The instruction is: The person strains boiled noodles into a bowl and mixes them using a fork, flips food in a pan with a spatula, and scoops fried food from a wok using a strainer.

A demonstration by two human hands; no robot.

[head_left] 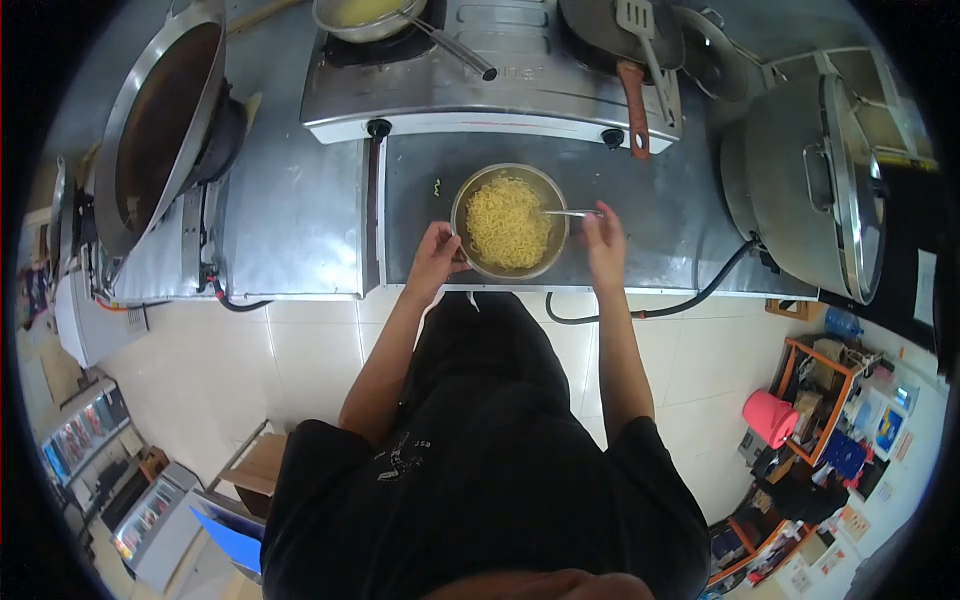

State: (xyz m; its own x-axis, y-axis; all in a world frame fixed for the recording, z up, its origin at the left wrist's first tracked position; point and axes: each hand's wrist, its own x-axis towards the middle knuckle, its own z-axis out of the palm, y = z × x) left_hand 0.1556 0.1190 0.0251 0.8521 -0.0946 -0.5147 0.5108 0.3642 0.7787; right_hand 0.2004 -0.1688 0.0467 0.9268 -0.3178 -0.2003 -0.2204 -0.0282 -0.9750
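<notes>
A round metal bowl (562,240) stands on the steel counter in front of me, full of yellow noodles (508,222). My left hand (435,258) grips the bowl's left rim, thumb and fingers closed against its side. On the other side, my right hand (603,240) is closed around the handle of a metal utensil (570,212), whose far end disappears into the noodles. Because that end is buried, I cannot tell whether it is a fork or a spoon. A small scrap of noodle (437,187) lies on the counter left of the bowl.
Behind the bowl is a two-burner gas stove (450,122). It carries a strainer or pan with a handle (455,45) and a frying pan (632,100) with a slotted spatula (650,50). A large wok (160,130) stands left, a big lidded pot (800,180) right. A black hose (690,300) crosses the counter's front edge.
</notes>
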